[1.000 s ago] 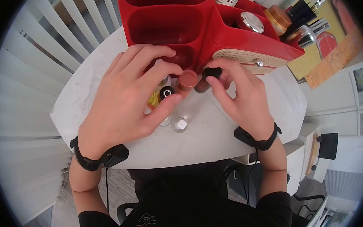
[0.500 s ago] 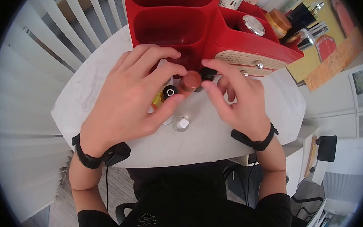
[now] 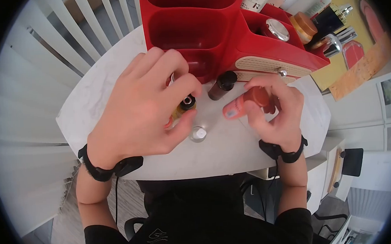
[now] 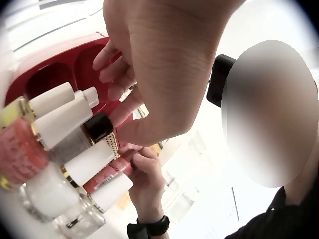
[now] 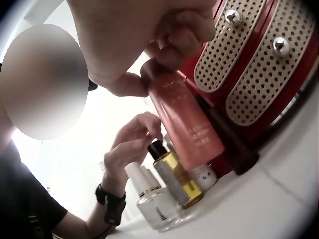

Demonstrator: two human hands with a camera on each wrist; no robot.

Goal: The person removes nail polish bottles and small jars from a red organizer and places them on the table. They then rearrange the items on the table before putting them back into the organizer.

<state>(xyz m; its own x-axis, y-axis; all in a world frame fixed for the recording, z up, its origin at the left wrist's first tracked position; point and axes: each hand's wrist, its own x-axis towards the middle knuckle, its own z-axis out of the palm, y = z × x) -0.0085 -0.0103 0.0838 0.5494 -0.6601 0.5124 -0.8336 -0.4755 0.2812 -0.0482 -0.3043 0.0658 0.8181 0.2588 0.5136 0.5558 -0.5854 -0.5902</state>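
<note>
Right of centre in the head view, my right hand (image 3: 285, 114) pinches the pink bottle (image 3: 235, 109) by its brown cap (image 3: 259, 95); it looks light and stiff-walled, probably slick along the side, so high up round the cap seems the surest hold; the body slants out from my grip, base towards the left of the frame, near the dark bottle (image 3: 222, 86); left of centre, my left hand (image 3: 146, 102) arches loosely beside the black cap (image 5: 157, 148) of the yellow bottle (image 5: 186, 186); whether it touches, I cannot tell.

Pink btl (image 5: 187, 122) smooth plas., red organiser (image 3: 264, 46) glossy plas., knob (image 5: 281, 46) metal.
</note>
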